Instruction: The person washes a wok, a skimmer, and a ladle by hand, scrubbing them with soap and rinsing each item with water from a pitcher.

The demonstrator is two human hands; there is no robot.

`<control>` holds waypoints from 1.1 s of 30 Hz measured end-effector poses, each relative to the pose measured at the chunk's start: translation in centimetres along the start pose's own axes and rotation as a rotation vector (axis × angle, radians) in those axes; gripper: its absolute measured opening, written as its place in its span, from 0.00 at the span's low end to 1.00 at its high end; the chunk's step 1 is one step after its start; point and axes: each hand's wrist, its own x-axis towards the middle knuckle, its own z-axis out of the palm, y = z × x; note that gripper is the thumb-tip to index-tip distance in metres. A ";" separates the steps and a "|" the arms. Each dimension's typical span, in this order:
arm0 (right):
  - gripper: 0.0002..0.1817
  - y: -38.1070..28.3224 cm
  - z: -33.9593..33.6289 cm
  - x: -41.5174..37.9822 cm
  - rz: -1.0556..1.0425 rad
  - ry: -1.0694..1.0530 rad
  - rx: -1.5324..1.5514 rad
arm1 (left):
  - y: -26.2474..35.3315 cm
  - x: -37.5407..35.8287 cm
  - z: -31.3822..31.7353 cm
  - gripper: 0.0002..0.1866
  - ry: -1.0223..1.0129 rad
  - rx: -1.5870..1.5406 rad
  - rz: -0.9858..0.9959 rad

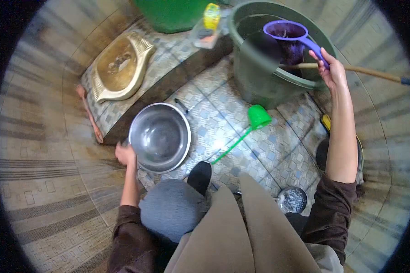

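My right hand is closed around the handle of a purple water dipper. The dipper's cup is over the mouth of a large grey-green bucket holding dark water. My left hand, smeared by motion, is right at the left rim of a round metal basin; its fingers do not show clearly. The basin is down by the tiled step, its inside shiny and wet. On the floor between basin and bucket lies a green long-handled scoop.
A wooden stick crosses the bucket's rim. On the step are a cream squat-toilet pan, a clear container with a yellow packet and a green tub. A brush leans left. A perforated metal skimmer lies near my legs.
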 end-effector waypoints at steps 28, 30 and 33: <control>0.14 0.4 -13.5 -25.0 -0.096 0.512 -0.861 | 32.0 -35.0 3.2 0.11 -1.888 -0.561 0.499; 0.14 0.4 -14.1 -25.1 -0.088 0.541 -0.856 | 32.7 -34.8 2.4 0.11 -1.960 -0.517 0.436; 0.14 0.1 -14.7 -25.4 -0.069 0.594 -0.817 | 32.9 -35.1 2.2 0.12 -2.036 -0.473 0.360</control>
